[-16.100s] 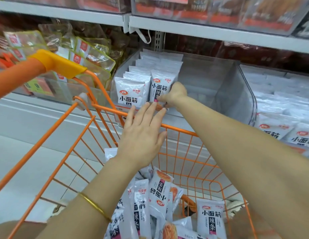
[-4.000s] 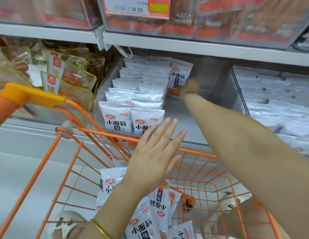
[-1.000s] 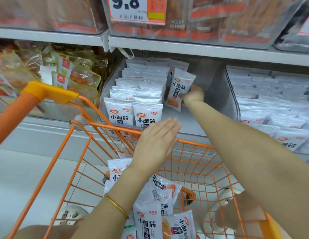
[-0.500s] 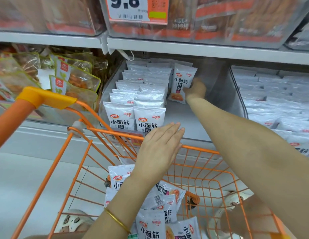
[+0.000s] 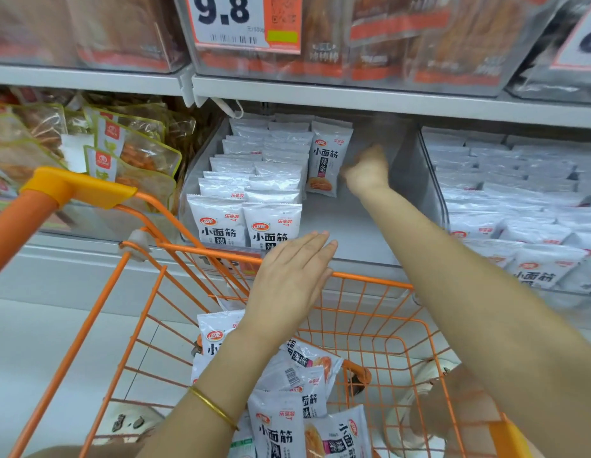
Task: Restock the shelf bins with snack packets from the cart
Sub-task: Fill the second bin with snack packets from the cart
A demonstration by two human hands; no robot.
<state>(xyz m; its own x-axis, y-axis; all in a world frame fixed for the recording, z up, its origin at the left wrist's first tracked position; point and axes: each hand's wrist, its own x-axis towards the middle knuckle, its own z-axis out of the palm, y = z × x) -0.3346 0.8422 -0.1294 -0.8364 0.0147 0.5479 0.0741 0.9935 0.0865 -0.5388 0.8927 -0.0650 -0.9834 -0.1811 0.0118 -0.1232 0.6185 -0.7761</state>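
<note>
Under the shelf sits a clear shelf bin (image 5: 416, 166) holding two rows of white snack packets (image 5: 251, 180); the right third of its floor is bare. One more packet (image 5: 327, 160) stands upright at the back of that bare strip. My right hand (image 5: 366, 170) is blurred just right of this packet, at its edge; whether it still pinches the packet is unclear. My left hand (image 5: 294, 269) lies flat with straight fingers over the front rim of the orange wire cart (image 5: 370, 277). Several white packets (image 5: 277, 424) lie in the cart.
A neighbouring bin (image 5: 518, 193) on the right is full of similar white packets. The bin on the left (image 5: 129, 150) holds clear yellow-edged packets. The upper shelf edge (image 5: 353, 97) hangs low over the bins. The cart handle (image 5: 76, 186) is at the left.
My right hand carried a packet to the back of the bin and stood it upright there; the hand now blurs beside it. My left hand stayed over the cart rim.
</note>
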